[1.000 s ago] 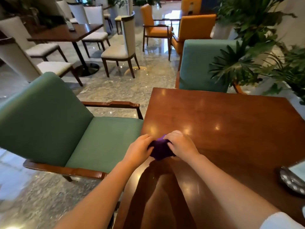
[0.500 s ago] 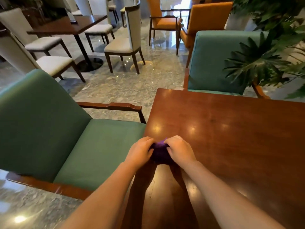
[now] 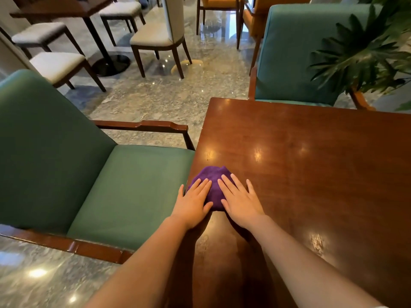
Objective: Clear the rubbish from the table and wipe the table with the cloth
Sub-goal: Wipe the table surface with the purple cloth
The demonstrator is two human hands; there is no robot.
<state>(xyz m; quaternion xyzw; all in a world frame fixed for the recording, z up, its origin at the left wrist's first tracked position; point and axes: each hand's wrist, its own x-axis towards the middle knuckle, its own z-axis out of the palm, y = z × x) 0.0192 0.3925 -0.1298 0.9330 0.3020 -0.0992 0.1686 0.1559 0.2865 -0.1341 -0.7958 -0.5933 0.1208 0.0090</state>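
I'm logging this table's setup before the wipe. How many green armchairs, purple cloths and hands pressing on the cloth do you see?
Green armchairs: 2
Purple cloths: 1
Hands flat on the cloth: 2, left hand and right hand
Total: 5

This is looking like a hotel lobby lounge or café, with a glossy wooden tabletop (image 3: 311, 174) sitting on polished marble floor (image 3: 160, 96), green armchairs (image 3: 77, 163) flanking it, cream dining chairs (image 3: 155, 34) and orange seats (image 3: 222, 1) standing beyond the tabletop, and a leafy plant (image 3: 360, 54) spreading by its far corner.
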